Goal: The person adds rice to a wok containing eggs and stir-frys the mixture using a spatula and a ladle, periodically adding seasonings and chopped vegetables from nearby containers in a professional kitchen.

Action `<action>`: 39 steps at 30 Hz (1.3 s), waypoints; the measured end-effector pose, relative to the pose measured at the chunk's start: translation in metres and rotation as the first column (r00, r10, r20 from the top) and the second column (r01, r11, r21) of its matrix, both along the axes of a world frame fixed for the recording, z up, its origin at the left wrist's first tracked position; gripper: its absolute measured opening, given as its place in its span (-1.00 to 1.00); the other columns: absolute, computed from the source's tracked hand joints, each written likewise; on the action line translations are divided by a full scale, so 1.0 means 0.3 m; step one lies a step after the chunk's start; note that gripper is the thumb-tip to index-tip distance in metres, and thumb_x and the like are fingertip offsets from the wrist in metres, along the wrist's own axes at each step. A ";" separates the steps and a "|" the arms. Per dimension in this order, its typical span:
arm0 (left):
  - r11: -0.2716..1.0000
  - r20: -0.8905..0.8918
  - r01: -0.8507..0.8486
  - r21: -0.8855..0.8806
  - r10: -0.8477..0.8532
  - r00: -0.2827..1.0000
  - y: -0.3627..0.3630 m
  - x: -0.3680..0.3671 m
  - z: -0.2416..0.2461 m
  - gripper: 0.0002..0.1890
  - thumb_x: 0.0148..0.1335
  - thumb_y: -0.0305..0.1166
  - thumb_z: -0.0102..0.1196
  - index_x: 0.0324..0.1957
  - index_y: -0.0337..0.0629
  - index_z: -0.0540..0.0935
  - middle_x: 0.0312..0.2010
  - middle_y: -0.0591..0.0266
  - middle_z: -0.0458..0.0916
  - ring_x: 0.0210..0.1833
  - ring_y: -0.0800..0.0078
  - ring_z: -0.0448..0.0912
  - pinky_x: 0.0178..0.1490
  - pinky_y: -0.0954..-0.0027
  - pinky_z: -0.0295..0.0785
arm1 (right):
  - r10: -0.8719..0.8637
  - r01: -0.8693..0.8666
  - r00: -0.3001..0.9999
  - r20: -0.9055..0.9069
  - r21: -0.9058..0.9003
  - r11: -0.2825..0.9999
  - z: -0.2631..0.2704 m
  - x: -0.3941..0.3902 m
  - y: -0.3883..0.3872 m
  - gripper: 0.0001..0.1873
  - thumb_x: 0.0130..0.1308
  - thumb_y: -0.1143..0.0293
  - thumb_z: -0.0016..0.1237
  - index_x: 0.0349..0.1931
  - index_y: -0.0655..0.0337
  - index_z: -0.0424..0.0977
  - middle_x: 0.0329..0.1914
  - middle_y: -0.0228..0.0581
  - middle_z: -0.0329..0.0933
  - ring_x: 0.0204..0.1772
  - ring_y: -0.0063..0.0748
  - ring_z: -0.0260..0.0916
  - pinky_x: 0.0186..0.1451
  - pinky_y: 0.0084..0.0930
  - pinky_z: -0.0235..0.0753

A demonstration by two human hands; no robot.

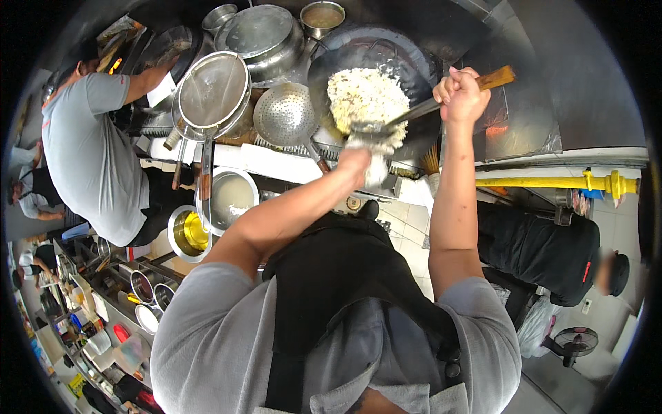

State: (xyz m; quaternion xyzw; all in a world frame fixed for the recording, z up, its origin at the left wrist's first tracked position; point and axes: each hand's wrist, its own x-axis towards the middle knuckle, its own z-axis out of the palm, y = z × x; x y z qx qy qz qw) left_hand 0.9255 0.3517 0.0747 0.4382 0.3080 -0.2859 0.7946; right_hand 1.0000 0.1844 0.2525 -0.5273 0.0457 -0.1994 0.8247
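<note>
My right hand (463, 95) grips the wooden handle of a long metal wok tool (416, 110), a spatula or ladle. Its blurred head rests against the near side of a heap of fried rice (364, 95). The rice lies in a dark wok (319, 101) set over a stove. At the wok's near edge, my left hand (354, 164) is closed on a bunched white cloth (376, 168). That cloth and hand are smeared by motion. The part of the wok under the cloth is hidden.
Left of the wok lie a perforated skimmer (285, 114) and a mesh strainer (213, 90). A lidded pot (261, 31) stands behind. Nearer are bowls of yellow oil (196, 233) and cloudy liquid (230, 199). One co-worker (93, 150) stands left, another person (538, 248) right.
</note>
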 end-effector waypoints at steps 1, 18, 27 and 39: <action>1.000 0.026 -0.025 0.001 0.025 0.999 -0.004 0.063 -0.051 -0.81 0.17 -0.51 0.03 -0.21 -0.43 0.57 -0.35 0.03 0.57 -0.39 0.23 0.60 -0.45 0.16 0.48 | -0.048 0.051 0.994 0.096 -0.021 0.998 -0.047 0.032 0.035 -0.68 0.13 0.60 -0.08 -0.72 0.17 0.15 -0.80 -0.34 0.11 -0.81 -0.48 0.06 -0.73 -0.43 0.15; 0.913 0.318 0.048 0.405 -0.190 0.929 0.106 -0.156 -0.281 -0.76 0.18 -0.52 0.06 -0.12 -0.42 0.58 -0.28 0.08 0.65 -0.24 0.28 0.63 -0.18 0.24 0.53 | -0.134 0.168 0.913 0.384 -0.056 0.984 -0.123 0.122 0.073 -0.74 0.19 0.66 -0.11 -0.63 0.22 0.21 -0.77 -0.36 0.17 -0.75 -0.56 0.08 -0.68 -0.50 0.16; 0.956 0.073 0.183 0.228 -0.204 0.976 -0.036 0.175 -0.337 -0.78 0.25 -0.36 0.14 -0.30 -0.41 0.57 -0.35 0.01 0.60 -0.30 0.16 0.60 -0.23 -0.01 0.54 | 0.286 -0.347 0.935 0.209 0.377 0.858 -0.237 0.208 -0.121 -0.72 0.41 0.23 -0.21 -0.51 0.09 0.36 -0.66 -0.32 0.29 -0.66 -0.41 0.16 -0.58 -0.43 0.17; 0.864 0.235 0.070 0.499 -0.212 0.948 0.108 -0.090 -0.165 -0.67 0.06 -0.41 0.03 -0.11 -0.23 0.64 -0.22 -0.12 0.67 -0.10 0.08 0.65 -0.07 0.08 0.52 | -0.044 0.104 0.930 0.365 -0.146 0.984 -0.232 0.155 0.082 -0.79 0.24 0.62 -0.09 -0.60 0.29 0.31 -0.74 -0.33 0.12 -0.70 -0.48 0.08 -0.60 -0.49 0.13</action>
